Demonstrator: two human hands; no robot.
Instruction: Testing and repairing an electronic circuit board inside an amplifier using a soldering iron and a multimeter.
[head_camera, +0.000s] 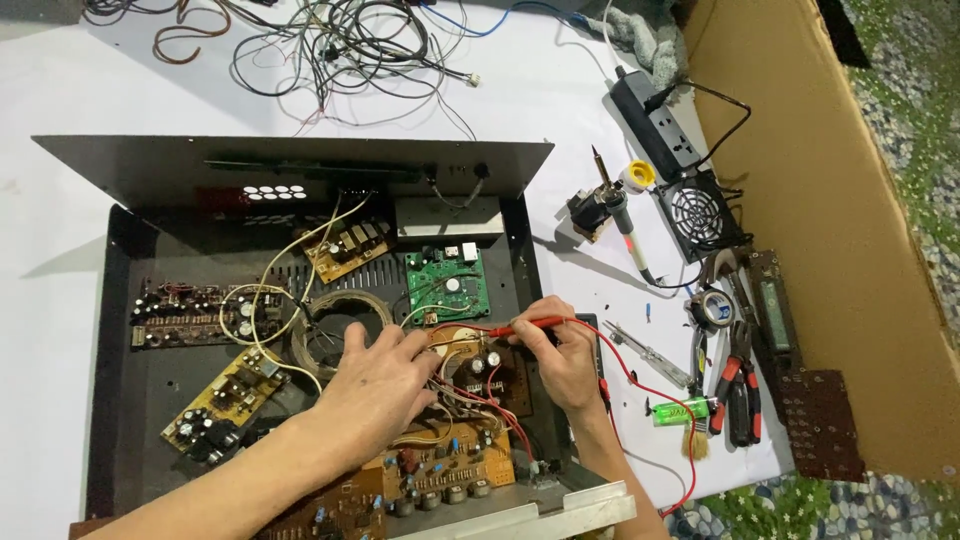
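Your right hand (565, 360) pinches red probe (527, 325), tip on brown circuit board (480, 372) inside open black chassis (115, 330), near right. Your left hand (380, 385) rests fingers on same board; grip unclear. Lid off, boards exposed, probing apparently midway. Soldering iron (615, 205) parked far right, pliers (740, 385) unused.

wires: tangled heap (340, 45) at far edge of my white table (60, 90)
power strip: black (655, 120), far right
fan: small black (705, 215), just beside strip
soldering iron: (615, 205) on stand
pliers: red-handled (738, 385), near right
cardboard: sheet (830, 230) along right side
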